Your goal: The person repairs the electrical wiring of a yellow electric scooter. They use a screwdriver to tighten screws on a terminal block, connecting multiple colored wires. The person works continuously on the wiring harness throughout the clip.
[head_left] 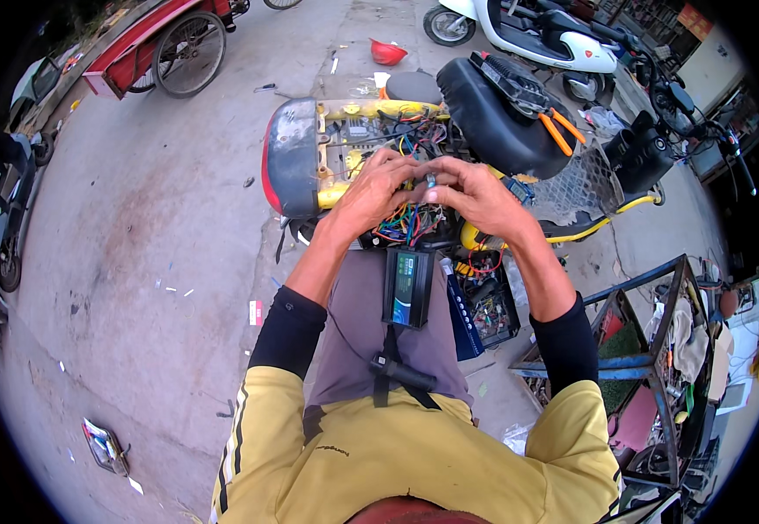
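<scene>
My left hand (379,188) and my right hand (476,194) meet over the opened body of a yellow electric scooter (338,194). Each has its fingers closed in a pinch. Between the right thumb and fingers shows a small bluish connector (431,181); what the left fingertips hold is hidden. Just below the hands spreads a tangle of coloured wires (401,225). A black box-shaped controller (408,288) with wires at its top end rests between my thighs. Orange-handled pliers (558,131) lie on the tilted black seat (506,122).
A box of loose parts (495,314) stands right of my legs, beside a blue metal frame rack (650,362) full of odds and ends. Ahead are a white scooter (532,39) and a red bowl-like thing (388,52). A red cart (157,48) is far left.
</scene>
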Tool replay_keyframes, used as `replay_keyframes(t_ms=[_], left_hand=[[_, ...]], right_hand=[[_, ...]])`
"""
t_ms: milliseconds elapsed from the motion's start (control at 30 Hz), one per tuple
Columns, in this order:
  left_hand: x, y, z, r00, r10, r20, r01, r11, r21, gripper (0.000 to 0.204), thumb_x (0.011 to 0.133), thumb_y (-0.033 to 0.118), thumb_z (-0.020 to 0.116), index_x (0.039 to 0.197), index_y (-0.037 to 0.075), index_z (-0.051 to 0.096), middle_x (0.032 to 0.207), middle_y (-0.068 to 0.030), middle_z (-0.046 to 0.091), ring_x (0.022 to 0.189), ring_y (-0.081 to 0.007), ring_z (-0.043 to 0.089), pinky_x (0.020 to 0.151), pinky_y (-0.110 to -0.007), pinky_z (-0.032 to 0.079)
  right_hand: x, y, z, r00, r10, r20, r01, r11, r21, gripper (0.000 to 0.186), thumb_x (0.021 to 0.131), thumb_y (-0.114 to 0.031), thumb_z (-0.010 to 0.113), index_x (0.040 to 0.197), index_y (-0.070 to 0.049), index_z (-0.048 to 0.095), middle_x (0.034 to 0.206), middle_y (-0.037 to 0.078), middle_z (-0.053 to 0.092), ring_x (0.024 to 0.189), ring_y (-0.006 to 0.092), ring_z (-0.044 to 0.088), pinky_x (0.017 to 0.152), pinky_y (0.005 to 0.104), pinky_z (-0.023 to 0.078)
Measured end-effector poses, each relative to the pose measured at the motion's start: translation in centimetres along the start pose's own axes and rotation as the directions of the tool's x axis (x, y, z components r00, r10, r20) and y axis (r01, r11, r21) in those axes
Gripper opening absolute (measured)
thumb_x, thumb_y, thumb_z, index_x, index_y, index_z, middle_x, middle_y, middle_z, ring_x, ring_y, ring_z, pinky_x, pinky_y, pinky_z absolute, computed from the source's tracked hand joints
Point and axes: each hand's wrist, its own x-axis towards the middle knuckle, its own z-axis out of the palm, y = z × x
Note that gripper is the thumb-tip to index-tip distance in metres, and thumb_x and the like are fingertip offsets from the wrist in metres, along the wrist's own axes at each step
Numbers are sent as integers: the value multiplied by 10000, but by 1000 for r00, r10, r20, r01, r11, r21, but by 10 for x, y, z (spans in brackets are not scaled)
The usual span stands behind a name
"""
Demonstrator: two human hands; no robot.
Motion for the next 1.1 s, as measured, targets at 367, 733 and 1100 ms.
replay_keyframes(t_ms=[367,733,1100], left_hand=[[0,-3,2,999,50,-17,-50,999,0,533,798,41,870,1302,20,697,1234,-147,708,1196,-386,592,1049,-492,517],[1,2,-2,1000,-12,13,12,1000,-7,488,817,41,856,1288,36,728,1294,-117,724,1257,-371,585,1100,-477,503],[1,-4,0,997,-67,24,68,996,-56,540,787,56,880,1308,81,741,1329,-69,740,1305,-343,581,1123,-464,497]], right_hand=[[16,-18,20,919,115,-377,-210,952,-222,350,1070,-346,654,1083,-10,751,785,255,706,770,462,719,715,495,542],[20,-22,18,926,87,-368,-213,924,-316,469,1087,-349,631,882,61,730,750,299,655,749,521,652,685,535,516],[-2,-33,-4,931,-8,-364,-144,909,-390,301,1058,-247,698,1024,51,681,788,301,657,811,526,661,693,535,504]])
